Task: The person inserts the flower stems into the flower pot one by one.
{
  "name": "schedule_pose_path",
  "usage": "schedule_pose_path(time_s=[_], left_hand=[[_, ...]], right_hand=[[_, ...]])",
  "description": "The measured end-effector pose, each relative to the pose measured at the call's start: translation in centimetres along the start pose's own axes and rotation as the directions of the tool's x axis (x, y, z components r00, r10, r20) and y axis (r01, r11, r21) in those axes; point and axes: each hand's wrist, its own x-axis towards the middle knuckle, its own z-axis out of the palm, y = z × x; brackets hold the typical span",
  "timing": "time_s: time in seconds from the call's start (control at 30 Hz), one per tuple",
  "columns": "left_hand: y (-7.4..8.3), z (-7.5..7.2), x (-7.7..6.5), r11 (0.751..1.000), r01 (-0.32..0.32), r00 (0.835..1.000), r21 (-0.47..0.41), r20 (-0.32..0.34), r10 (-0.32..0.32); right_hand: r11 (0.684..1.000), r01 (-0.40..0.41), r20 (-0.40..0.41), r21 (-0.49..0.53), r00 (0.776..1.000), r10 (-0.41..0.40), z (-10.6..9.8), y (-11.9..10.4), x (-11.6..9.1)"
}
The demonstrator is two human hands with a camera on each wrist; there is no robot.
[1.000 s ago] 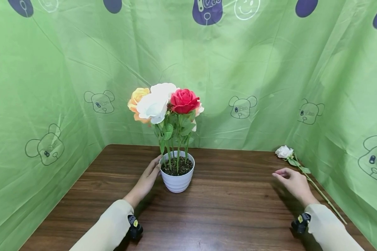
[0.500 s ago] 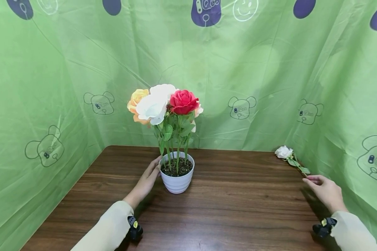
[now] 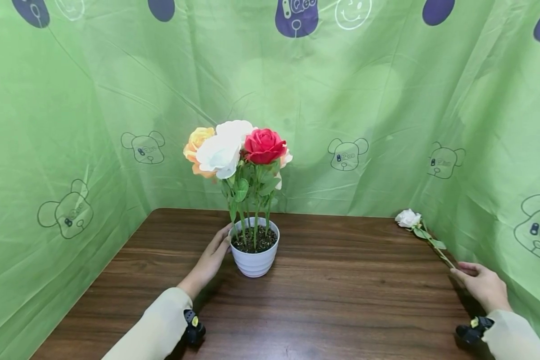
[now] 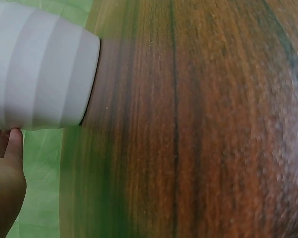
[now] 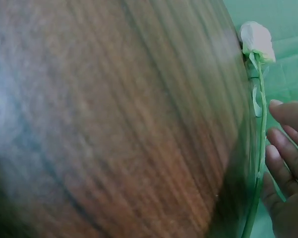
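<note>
A white ribbed flowerpot (image 3: 254, 262) holds dark soil and several upright artificial roses, among them a red rose (image 3: 265, 146), white roses (image 3: 220, 155) and an orange rose (image 3: 199, 142). My left hand (image 3: 212, 255) rests against the pot's left side; in the left wrist view its fingertips (image 4: 15, 136) touch the pot wall. At the table's right edge lies a single white rose (image 3: 408, 218) with a long green stem (image 5: 263, 129). Close beside that stem is my right hand (image 3: 483, 286), its thumb and fingers loosely bent and spread apart in the right wrist view.
Both hands work over a brown wood-grain table (image 3: 342, 280). Green printed fabric (image 3: 315, 185) hangs behind it and along both sides, close to the lying rose. Small black cameras (image 3: 193, 327) sit on the wrists.
My right hand has moved right and toward me, from left of the lying rose to lower along its stem. My left hand and the pot have stayed put.
</note>
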Motion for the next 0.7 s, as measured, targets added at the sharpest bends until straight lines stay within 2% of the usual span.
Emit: schedule_pose_path(time_s=[0.2,0.37,0.7], left_hand=[[0.1,0.1,0.0,1.0,0.001,1.0,0.005,0.003,-0.001],[0.1,0.1,0.0,1.0,0.005,1.0,-0.003,-0.003,-0.005],[0.0,0.0,0.0,1.0,-0.002,1.0,-0.007,-0.008,0.002]], right_hand=[[1.0,-0.008,0.036,-0.028,0.999,0.01,0.2,0.5,-0.1],[0.999,-0.034,0.101,-0.042,0.994,0.038,0.2,0.9,0.2],[0.994,0.013,0.181,-0.105,0.983,0.006,0.0,0.8,0.3]])
